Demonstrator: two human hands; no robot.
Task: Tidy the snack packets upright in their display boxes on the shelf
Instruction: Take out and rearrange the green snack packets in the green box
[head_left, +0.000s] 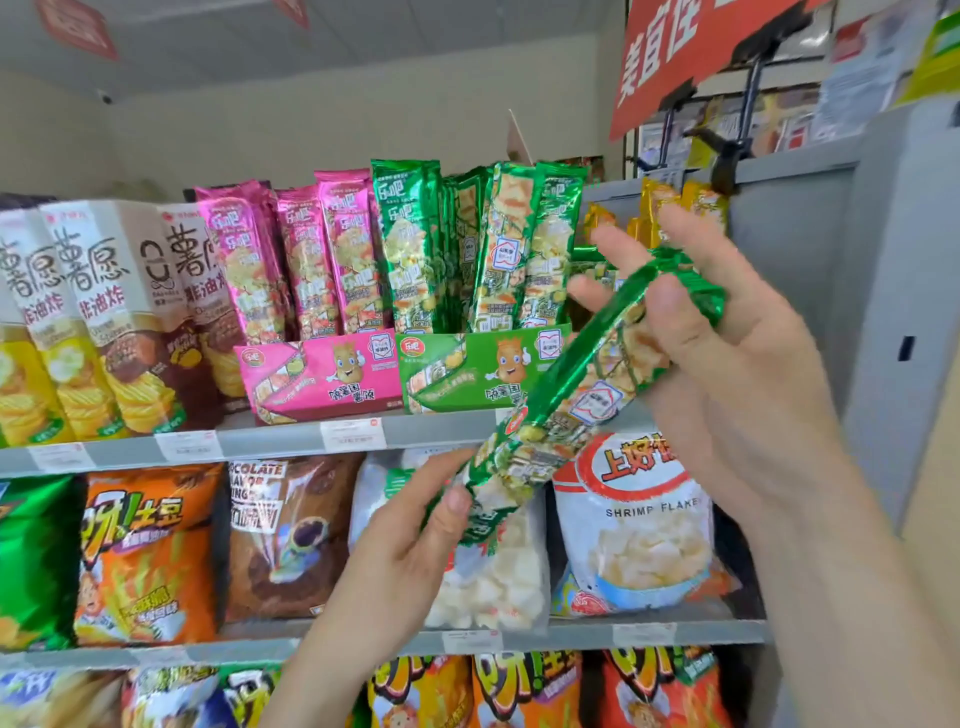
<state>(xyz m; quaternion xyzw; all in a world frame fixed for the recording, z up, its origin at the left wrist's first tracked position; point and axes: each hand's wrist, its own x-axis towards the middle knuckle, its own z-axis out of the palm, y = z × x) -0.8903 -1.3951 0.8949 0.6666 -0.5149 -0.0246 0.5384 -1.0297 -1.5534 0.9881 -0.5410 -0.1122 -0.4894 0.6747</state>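
Both hands grip one green packet (566, 395) (tilted). Left hand (415, 525) pinches below; right hand (727, 332) clasps above, fingers loosely spread

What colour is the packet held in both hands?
Shiny green packet, clearest in the head view.

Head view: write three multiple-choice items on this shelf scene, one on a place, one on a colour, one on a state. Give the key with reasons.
1. Where does the pink display box stand?
A. left of the green display box
B. right of it
C. on the shelf below

2. What colour is the packet in the hands?
A. pink
B. green
C. orange

3. How is that packet held?
A. upright by one hand
B. slanted, a hand at each end
C. flat on the shelf

Key: 1 A, the boxes stand side by side, pink on the left. 2 B, its foil is green. 3 B, the left hand grips the lower end and the right hand the upper.
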